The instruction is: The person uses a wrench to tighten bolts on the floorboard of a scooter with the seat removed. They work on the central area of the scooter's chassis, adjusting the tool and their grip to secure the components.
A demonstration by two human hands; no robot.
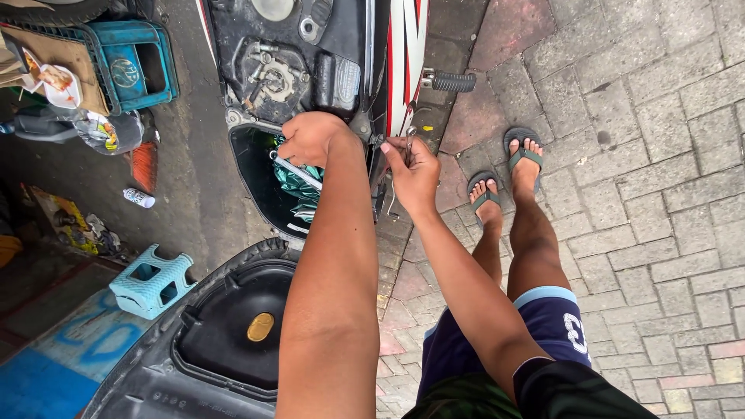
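Reaching over the open scooter (326,70), the left hand (310,138) is closed in a fist around a metal wrench (297,172) above the storage compartment (268,186), while a small metal part (409,140) is pinched in the right hand (413,174).

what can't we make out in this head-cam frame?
- Left hand: its fingers are curled under, hiding the grip on the wrench; the wrench's working end is covered by the hand.
- Right hand: holds a small metal part, too small to identify.
- Scooter: cut off by the top edge.
- Underseat bay: dark; contents partly hidden by the forearm.
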